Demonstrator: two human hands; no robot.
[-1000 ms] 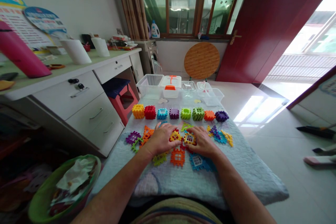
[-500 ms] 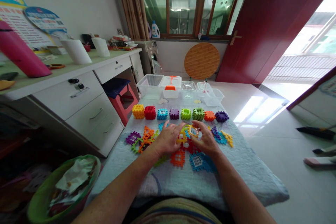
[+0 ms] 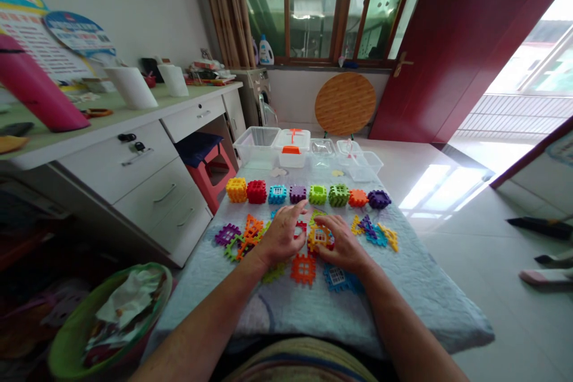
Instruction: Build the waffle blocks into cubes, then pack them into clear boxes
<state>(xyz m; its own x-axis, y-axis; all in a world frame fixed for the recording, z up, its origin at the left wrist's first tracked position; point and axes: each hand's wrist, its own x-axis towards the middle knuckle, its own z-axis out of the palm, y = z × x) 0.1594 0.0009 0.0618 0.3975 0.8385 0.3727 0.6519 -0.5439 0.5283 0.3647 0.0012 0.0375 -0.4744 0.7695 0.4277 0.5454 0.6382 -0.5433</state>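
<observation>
Though between both hands (image 3: pixel 283 233) (image 3: pixel 342 243), yellow block (image 3: pixel 317 241) in the right.

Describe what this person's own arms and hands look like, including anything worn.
The left hand and right hand are ungloved, and both forearms are bare, without visible sleeves, watch or bracelet. An olive, dark-striped fabric garment shows below.

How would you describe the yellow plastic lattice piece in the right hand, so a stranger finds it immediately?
Start at the table covered with pale blue cloth and its row of eight colourful plastic blocks. On the near side of that row, the right hand grips the yellow plastic lattice piece. Being yellow and held, it differs from the orange square plastic panel lying just nearer.
</observation>
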